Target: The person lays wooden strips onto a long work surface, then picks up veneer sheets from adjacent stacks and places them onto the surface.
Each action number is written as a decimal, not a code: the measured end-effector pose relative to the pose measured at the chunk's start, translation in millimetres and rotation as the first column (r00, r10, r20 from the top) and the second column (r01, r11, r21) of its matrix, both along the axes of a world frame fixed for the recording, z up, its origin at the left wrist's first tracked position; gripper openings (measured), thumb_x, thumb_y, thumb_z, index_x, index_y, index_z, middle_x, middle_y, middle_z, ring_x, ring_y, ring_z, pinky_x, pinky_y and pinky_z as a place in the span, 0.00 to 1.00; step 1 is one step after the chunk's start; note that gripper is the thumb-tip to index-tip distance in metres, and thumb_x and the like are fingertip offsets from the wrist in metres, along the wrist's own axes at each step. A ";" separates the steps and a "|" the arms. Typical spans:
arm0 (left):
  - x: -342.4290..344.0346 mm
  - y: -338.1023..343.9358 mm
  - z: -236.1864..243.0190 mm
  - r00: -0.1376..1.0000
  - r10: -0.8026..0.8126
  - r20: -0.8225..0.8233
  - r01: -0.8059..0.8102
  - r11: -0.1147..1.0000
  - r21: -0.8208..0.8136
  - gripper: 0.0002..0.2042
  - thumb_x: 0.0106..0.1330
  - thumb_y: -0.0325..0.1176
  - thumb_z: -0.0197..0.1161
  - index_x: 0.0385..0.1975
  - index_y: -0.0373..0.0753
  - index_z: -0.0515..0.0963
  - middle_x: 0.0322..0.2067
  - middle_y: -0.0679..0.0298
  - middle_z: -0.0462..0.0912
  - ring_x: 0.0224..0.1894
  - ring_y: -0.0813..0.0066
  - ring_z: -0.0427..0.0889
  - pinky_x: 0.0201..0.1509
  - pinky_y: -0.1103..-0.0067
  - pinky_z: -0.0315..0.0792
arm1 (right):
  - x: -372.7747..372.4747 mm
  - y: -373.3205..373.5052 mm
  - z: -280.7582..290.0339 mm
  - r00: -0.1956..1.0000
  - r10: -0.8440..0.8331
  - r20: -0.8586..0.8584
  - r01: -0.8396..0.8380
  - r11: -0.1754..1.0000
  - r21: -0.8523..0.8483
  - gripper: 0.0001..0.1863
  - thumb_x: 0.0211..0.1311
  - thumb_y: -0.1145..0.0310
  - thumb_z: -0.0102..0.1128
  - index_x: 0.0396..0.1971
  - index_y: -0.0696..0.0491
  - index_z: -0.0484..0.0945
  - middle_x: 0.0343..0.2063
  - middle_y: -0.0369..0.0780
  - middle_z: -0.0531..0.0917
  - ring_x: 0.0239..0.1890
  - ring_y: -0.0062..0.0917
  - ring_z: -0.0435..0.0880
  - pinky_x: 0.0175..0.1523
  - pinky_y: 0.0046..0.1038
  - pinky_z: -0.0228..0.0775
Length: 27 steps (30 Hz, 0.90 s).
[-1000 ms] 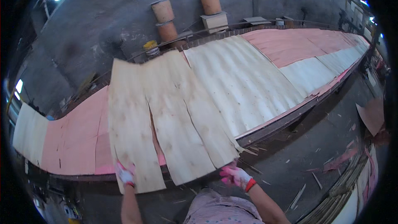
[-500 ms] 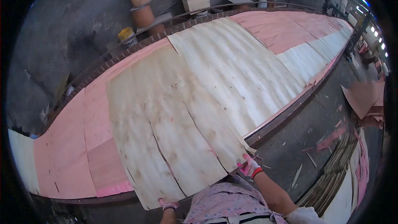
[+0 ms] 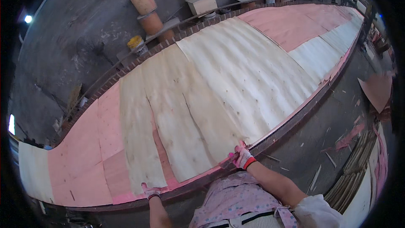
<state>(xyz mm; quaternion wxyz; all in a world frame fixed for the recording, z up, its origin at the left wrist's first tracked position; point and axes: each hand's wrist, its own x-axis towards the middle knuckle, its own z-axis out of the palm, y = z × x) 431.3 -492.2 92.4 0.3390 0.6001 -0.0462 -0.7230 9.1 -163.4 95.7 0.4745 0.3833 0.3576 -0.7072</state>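
Observation:
A tan, split wood veneer sheet (image 3: 139, 126) lies across the long table, over pink sheets (image 3: 80, 156). Two long cracks run through it from the near edge, and pink shows through the wider left one. My left hand (image 3: 150, 191), in a pink-stained glove, is closed on the near edge of the sheet's left strip. Further right, my right hand (image 3: 242, 157), gloved with a red cuff, pinches the sheet's near right corner. Next to this sheet lies a paler, wavy veneer sheet (image 3: 249, 76).
The table's dark rim (image 3: 278, 141) curves along my side. A brick-like edging (image 3: 185, 29) runs along the far side, with drums (image 3: 143, 1) and a yellow-topped bucket (image 3: 136, 42) behind it. Stacked veneer (image 3: 352, 169) and scraps lie on the floor at right.
The tan sheet has shifted away from me, so its near edge now lies over the table instead of overhanging. Its left crack has widened. My left hand has moved left and forward.

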 end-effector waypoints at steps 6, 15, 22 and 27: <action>2.7 9.9 -19.1 0.998 -0.003 -0.058 -0.002 0.996 -0.087 0.44 0.51 0.63 0.52 0.67 0.47 0.50 0.69 0.61 0.47 0.71 0.59 0.40 0.69 0.54 0.37 | -3.8 10.1 -19.0 0.997 0.061 0.038 -0.060 0.997 -0.041 0.06 0.58 0.68 0.55 0.34 0.45 0.70 0.22 0.38 0.74 0.26 0.33 0.78 0.26 0.36 0.72; -5.9 10.8 -11.3 1.000 0.022 0.014 -0.022 1.000 -0.011 0.49 0.48 0.63 0.56 0.68 0.45 0.45 0.70 0.59 0.42 0.71 0.59 0.38 0.69 0.55 0.37 | -17.5 46.2 -24.5 0.994 0.028 -0.102 -0.016 0.993 0.119 0.07 0.64 0.61 0.50 0.34 0.47 0.71 0.22 0.36 0.76 0.29 0.32 0.80 0.28 0.32 0.69; 6.7 -7.5 -59.8 0.978 0.097 0.183 -0.119 0.986 0.116 0.34 0.58 0.49 0.51 0.64 0.47 0.52 0.69 0.60 0.46 0.70 0.59 0.43 0.67 0.52 0.44 | -42.1 76.7 -27.8 0.980 -0.117 -0.162 0.135 0.985 0.104 0.10 0.62 0.60 0.52 0.32 0.51 0.71 0.29 0.40 0.79 0.29 0.31 0.79 0.32 0.31 0.71; 22.9 -21.5 -87.6 0.992 -0.004 0.122 -0.013 0.991 0.134 0.28 0.58 0.49 0.51 0.59 0.47 0.63 0.64 0.63 0.60 0.66 0.58 0.56 0.65 0.54 0.50 | -42.3 66.1 -0.3 0.576 0.385 -0.721 0.045 0.866 0.498 0.23 0.59 0.65 0.52 0.53 0.59 0.68 0.47 0.46 0.78 0.43 0.35 0.79 0.47 0.35 0.72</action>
